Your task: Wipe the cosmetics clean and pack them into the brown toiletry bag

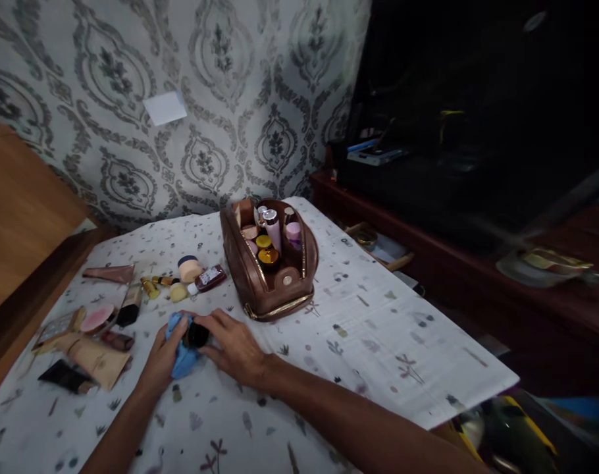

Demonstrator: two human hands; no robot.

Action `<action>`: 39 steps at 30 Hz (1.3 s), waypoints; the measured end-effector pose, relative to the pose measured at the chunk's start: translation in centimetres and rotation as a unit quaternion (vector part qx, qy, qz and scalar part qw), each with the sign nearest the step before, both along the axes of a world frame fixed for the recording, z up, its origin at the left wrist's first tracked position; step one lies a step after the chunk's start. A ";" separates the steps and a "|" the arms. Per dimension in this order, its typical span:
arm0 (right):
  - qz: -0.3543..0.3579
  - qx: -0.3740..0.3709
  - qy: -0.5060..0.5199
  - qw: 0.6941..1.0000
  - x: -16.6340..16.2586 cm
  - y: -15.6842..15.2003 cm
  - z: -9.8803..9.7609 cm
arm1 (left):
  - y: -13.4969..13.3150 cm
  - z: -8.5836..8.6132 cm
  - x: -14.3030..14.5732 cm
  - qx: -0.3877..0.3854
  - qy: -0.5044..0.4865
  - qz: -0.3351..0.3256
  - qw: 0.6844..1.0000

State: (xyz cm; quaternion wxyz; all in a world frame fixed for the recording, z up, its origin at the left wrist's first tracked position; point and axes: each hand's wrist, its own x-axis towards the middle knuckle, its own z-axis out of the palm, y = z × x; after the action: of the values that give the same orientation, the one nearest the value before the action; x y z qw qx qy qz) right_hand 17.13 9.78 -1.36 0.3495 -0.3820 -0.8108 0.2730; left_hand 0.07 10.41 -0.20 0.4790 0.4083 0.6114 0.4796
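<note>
Left hand (162, 355) closed on blue cloth (181, 361), cloth pressed against dark jar (195, 336). Right hand (235, 345) grips the jar from the other side, fingers curled round it. Both sit mid-table toward the left edge, just in front of open brown bag (267, 283) packed with bottles (272, 227), near far edge. Cosmetics (191, 270) scattered between bag and table (378, 329) left edge

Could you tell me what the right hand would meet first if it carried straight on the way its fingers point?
The right hand points left, fingers already on the small dark jar in the blue cloth; just beyond, probably, the left hand cupping that cloth.
</note>
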 end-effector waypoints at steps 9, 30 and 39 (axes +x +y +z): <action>0.001 -0.029 0.047 0.998 -0.4 0.3 -0.5 | 0.2 -1.1 -0.4 0.048 0.023 -0.038 0.998; -0.010 -0.118 0.260 0.958 0.0 -0.3 1.6 | -1.8 1.3 0.8 0.106 0.062 -0.078 0.989; -0.058 0.135 0.138 0.979 6.7 -1.7 7.2 | -0.7 6.1 4.2 0.251 0.165 -0.152 0.942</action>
State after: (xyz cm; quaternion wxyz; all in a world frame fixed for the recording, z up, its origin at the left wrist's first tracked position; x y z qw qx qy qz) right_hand 23.79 8.11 5.80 0.5217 -0.3360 -0.7605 0.1910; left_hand 4.25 9.74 5.92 0.3208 0.6767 0.4723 0.4648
